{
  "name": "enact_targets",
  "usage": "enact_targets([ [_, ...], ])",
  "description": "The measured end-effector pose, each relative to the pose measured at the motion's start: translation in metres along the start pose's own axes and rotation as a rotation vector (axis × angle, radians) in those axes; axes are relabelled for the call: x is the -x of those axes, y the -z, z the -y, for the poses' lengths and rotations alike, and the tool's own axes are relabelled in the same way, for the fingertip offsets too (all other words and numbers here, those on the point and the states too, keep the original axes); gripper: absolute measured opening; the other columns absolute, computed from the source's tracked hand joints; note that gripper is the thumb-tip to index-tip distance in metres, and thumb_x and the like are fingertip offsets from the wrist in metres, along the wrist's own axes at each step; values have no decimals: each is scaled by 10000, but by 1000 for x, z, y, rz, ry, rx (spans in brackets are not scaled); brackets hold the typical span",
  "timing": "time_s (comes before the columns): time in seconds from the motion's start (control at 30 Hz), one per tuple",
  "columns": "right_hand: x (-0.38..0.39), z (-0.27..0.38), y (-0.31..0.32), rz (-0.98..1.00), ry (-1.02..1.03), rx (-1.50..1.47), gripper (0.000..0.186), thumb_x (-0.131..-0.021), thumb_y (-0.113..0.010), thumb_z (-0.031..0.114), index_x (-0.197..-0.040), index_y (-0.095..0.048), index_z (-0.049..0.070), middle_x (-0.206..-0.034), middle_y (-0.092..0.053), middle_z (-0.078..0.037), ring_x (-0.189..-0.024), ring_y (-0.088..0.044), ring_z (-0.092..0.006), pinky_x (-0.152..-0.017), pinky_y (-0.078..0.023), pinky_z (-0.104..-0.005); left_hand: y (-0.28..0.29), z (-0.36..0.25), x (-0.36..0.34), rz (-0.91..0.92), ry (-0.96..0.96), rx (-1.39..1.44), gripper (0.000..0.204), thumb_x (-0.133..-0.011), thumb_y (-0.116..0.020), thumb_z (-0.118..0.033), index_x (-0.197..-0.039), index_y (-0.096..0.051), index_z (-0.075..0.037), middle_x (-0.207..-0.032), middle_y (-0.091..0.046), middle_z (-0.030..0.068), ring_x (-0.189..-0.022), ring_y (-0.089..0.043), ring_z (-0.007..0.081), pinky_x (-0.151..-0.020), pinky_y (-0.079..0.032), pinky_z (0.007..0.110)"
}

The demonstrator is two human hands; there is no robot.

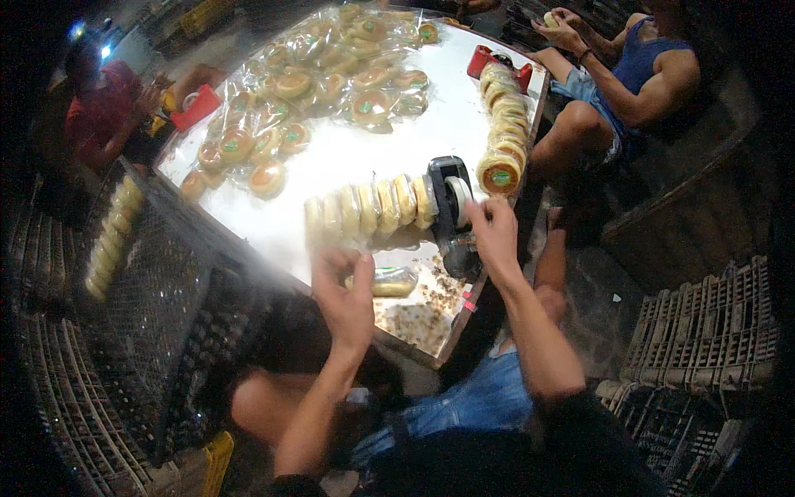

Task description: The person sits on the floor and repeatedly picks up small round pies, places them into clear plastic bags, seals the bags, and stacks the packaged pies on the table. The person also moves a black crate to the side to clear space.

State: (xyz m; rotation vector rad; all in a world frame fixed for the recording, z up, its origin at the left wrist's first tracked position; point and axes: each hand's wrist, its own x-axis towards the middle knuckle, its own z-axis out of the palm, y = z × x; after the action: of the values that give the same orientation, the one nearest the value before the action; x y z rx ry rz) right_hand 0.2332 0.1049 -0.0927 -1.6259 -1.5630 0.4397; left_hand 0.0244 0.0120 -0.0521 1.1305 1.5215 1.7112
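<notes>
My left hand [339, 294], fingers curved and apart, is at the lower left end of a row of wrapped round pastries [368, 207], beside a single wrapped packet [389, 282] lying on the table. My right hand [497, 240] is pinched at the right side of a black tape dispenser [447, 240] with a white tape roll [457, 199]; what its fingers hold is too small to make out. The dispenser stands at the row's right end.
Bagged pastries [294, 83] cover the white table's [339, 149] far part. A second row [505, 124] runs along its right edge by a red dispenser [480, 62]. Two co-workers [99, 124] [646, 74] sit either side. Crates [141, 331] [696, 323] flank me.
</notes>
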Motion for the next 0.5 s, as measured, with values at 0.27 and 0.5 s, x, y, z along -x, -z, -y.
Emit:
enact_targets([
  [0.27,84,17,31,127,-755,-519,257,-880,-655,211,-762,-612,-13,-816,-559,-75,-810,-550,-206,-763,-421,-306,3,13,-8,0,62,17,202,-866,-618,13,-907,-436,-64,-858,-513,17,-777,-500,99,-691,-445,255],
  [0.5,94,100,-17,165,193,-571,175,-850,-605,42,-1021,-580,19,-1020,-515,-82,-939,-517,-179,-888,-417,-334,-4,-1,4,-35,18,35,202,-852,-643,-18,-886,-445,-37,-790,-506,31,-760,-485,122,-703,-426,281],
])
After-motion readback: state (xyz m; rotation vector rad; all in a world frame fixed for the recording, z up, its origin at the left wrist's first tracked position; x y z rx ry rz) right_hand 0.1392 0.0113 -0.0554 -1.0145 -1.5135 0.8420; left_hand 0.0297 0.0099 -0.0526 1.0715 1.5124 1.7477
